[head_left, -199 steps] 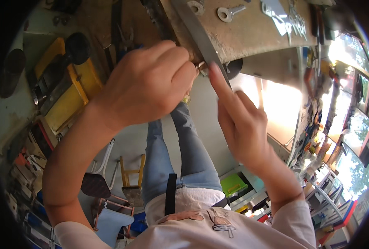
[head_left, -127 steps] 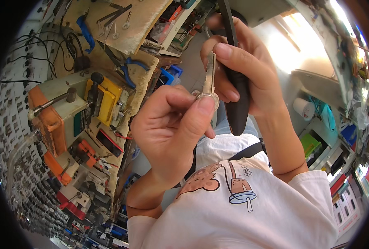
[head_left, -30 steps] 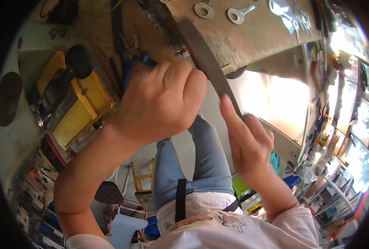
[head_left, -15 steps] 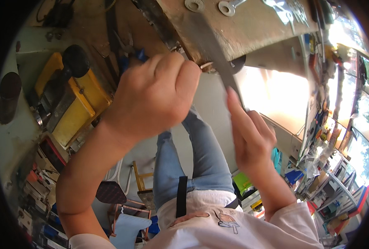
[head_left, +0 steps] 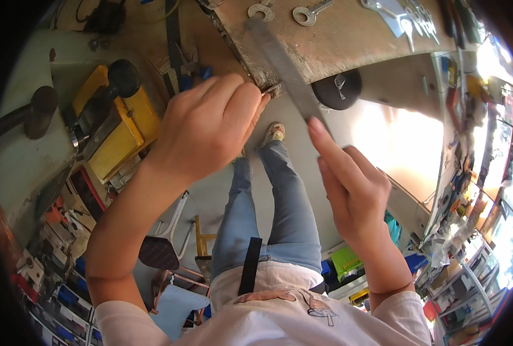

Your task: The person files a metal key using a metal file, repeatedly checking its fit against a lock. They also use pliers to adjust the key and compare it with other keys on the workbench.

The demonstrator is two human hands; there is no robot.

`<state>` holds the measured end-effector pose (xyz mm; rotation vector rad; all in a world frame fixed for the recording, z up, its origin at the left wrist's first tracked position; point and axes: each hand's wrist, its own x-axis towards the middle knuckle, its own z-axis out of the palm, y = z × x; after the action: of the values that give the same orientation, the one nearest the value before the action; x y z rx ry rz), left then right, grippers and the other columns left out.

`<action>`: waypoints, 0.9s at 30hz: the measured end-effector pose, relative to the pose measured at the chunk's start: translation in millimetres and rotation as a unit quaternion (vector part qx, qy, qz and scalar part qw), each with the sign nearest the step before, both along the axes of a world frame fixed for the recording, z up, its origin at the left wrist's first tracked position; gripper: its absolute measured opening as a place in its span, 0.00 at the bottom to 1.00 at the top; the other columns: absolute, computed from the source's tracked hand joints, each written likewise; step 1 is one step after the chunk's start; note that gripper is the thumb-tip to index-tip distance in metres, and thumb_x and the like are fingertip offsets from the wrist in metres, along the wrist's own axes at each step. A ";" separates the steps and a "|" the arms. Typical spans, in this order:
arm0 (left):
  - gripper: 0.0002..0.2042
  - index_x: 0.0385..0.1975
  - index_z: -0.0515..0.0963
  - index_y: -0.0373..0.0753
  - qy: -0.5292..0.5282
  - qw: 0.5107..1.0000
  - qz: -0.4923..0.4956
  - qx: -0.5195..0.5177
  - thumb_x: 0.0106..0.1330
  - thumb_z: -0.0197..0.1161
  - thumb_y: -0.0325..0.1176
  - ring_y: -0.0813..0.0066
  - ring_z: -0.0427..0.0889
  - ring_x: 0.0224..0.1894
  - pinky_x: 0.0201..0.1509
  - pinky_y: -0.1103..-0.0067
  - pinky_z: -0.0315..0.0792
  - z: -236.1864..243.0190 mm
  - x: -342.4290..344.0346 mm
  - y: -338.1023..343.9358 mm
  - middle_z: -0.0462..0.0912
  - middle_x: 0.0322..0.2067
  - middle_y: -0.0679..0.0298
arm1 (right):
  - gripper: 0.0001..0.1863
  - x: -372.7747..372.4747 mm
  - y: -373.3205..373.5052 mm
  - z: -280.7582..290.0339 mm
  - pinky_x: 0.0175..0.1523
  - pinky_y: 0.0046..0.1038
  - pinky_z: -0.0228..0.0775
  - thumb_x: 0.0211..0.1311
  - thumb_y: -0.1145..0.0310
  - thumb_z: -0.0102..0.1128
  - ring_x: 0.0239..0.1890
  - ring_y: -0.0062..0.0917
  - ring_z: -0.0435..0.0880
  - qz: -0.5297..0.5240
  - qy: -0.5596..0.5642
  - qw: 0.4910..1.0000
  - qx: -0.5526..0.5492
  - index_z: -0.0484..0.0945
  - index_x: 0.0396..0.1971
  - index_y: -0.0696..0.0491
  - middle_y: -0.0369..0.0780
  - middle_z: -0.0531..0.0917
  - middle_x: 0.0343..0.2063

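Note:
My right hand [head_left: 354, 190] grips a long flat metal file [head_left: 285, 66], index finger stretched along it. The file slants up and left across the corner of the wooden bench [head_left: 337, 49], its far end smeared by motion. My left hand [head_left: 210, 127] is closed at that corner. From its fingertips pokes the narrow metal blade of what looks like a key [head_left: 274, 90], close beside the file; the rest is hidden in the fingers. On the bench lie a loose key [head_left: 311, 14], another key [head_left: 261, 11] and a bunch of keys [head_left: 421, 23].
Blue-handled pliers [head_left: 194, 68] lie beyond my left hand. At the left stands a yellow machine [head_left: 121, 135] with black knobs. A round black object [head_left: 338, 91] sits under the bench edge. Stools, one with a dark seat [head_left: 158, 252], stand near my legs.
The file has drawn slightly back and left across the bench corner, still in my right hand. My left hand stays closed at the corner. The view has shifted, showing more floor and a shoe.

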<state>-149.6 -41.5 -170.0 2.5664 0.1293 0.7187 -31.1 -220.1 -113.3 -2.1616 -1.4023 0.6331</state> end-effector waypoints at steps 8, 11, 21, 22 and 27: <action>0.07 0.25 0.68 0.32 0.003 0.999 0.024 -0.042 0.55 0.62 0.22 0.61 0.71 0.22 0.23 0.73 0.67 -3.2 -0.5 0.3 0.67 0.21 0.58 | 0.25 -5.1 0.2 -11.7 0.25 0.17 0.59 0.56 0.84 0.55 0.16 0.20 0.63 -0.015 -0.028 0.999 0.008 0.74 0.55 0.53 0.37 0.65 0.15; 0.07 0.25 0.68 0.37 -0.003 0.998 0.037 -0.046 0.56 0.62 0.27 0.67 0.74 0.24 0.25 0.76 0.71 -6.7 -0.5 -1.3 0.68 0.21 0.63 | 0.24 -6.9 2.6 -5.2 0.24 0.18 0.59 0.56 0.84 0.55 0.16 0.20 0.64 -0.015 -0.042 0.999 -0.017 0.74 0.55 0.53 0.37 0.65 0.15; 0.06 0.20 0.66 0.40 -0.040 0.994 0.023 0.103 0.48 0.57 0.27 0.74 0.70 0.20 0.16 0.80 0.64 -19.5 5.5 1.0 0.63 0.18 0.66 | 0.36 -13.6 34.3 -22.9 0.15 0.25 0.58 0.42 0.81 0.59 0.11 0.22 0.62 0.004 -0.133 0.989 0.065 0.73 0.58 0.44 0.34 0.60 0.16; 0.06 0.20 0.65 0.40 -0.055 0.994 0.025 0.092 0.48 0.57 0.27 0.75 0.70 0.19 0.16 0.80 0.64 -21.3 6.6 0.9 0.62 0.18 0.66 | 0.36 -12.6 42.3 -22.9 0.14 0.25 0.57 0.42 0.81 0.59 0.11 0.23 0.62 0.012 -0.145 0.987 0.072 0.72 0.58 0.44 0.34 0.60 0.16; 0.07 0.18 0.64 0.41 -0.038 0.992 0.023 0.115 0.46 0.57 0.27 0.75 0.69 0.19 0.16 0.80 0.64 -16.7 6.2 1.1 0.61 0.18 0.67 | 0.36 -20.1 4.2 -22.8 0.14 0.25 0.58 0.42 0.81 0.58 0.11 0.23 0.63 -0.003 -0.136 0.988 0.068 0.72 0.58 0.43 0.35 0.61 0.17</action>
<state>-143.4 -40.4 -186.7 2.7561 0.0848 0.8951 -51.2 -215.9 -136.1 -2.2027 -1.5270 0.2387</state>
